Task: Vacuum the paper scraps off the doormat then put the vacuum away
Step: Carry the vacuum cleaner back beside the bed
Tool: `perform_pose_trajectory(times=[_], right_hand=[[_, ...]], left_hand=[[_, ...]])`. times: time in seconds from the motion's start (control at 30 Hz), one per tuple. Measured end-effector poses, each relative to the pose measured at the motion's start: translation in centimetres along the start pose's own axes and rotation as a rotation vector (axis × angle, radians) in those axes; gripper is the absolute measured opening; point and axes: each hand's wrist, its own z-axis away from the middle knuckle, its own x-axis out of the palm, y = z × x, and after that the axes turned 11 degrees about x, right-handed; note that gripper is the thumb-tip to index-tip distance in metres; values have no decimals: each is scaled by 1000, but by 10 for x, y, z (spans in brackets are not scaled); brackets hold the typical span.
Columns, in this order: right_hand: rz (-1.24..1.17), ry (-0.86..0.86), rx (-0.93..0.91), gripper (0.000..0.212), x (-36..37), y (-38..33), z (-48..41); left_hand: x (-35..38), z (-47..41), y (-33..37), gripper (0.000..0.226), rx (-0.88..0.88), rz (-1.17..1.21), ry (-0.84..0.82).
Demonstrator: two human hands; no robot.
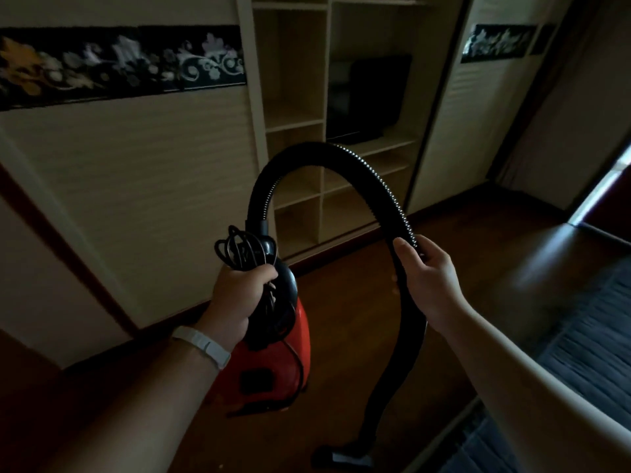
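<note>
Seen in dim indoor light, a white wristband (pixel 201 346) circles the person's left wrist: a flat, smooth strap with a narrow keeper loop across it. The left hand (pixel 239 298) shows just beyond the wristband, and the left forearm (pixel 146 397) behind it is bare. Well to the wristband's right, the right hand (pixel 426 278) and right forearm (pixel 512 363) are bare too.

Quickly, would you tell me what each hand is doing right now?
Left hand: grips the vacuum handle and coiled cord.
Right hand: holds the black hose.
</note>
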Motion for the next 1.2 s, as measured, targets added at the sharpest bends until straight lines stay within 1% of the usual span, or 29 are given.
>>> perform_pose_trajectory(times=[0.2,0.33,0.47,0.6,0.7,0.87,1.03,1.2], right_hand=[[-68,77,26,25,-11,13,-89],[-101,93,59,25,-25,29,-167],[-141,126,103,22,-58,36,-239],[-156,157,105,20,-89,29,-296],[-166,182,91,19,-101,21,-326],[-159,256,74,17,-116,8,-373],[-141,356,64,19,-120,10,-424],[-91,485,84,21,-111,8,-490]], left_hand=[[73,-69,-8,13,18,-75,-95],[134,-127,-13,9,-24,-100,-118],[200,-181,-8,7,-55,-137,-163],[252,-228,4,7,-10,-137,-203],[283,-256,12,6,6,-105,-219],[330,-307,22,15,-8,-69,-294],[372,-361,14,15,-26,-43,-418],[415,-440,0,15,-78,-12,-535]])
